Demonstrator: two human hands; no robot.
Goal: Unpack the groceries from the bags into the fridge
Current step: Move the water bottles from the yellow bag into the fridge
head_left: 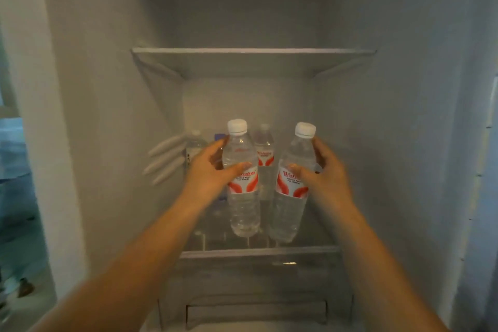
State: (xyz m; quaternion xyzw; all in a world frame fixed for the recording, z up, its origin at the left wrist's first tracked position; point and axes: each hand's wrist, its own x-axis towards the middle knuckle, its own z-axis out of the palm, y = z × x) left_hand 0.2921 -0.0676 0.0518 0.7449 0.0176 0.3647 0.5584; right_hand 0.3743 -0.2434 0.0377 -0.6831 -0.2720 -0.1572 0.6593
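Note:
I look into an open fridge. My left hand (208, 170) grips a clear water bottle (244, 207) with a white cap and red-and-white label, held upright over the lower glass shelf (258, 252). My right hand (322, 172) grips a second, matching water bottle (287, 213), tilted slightly with its cap to the right. Both bottles hang just above the shelf, a little apart from each other. Behind them a third labelled bottle (264, 153) stands at the back, and another clear bottle (194, 147) stands at the back left, partly hidden by my left hand.
An upper shelf (253, 51) spans the fridge above the bottles. White rail ridges (164, 159) line the left wall. A drawer (256, 312) sits below the lower shelf. The fridge's left side wall (40, 116) borders a room floor at far left.

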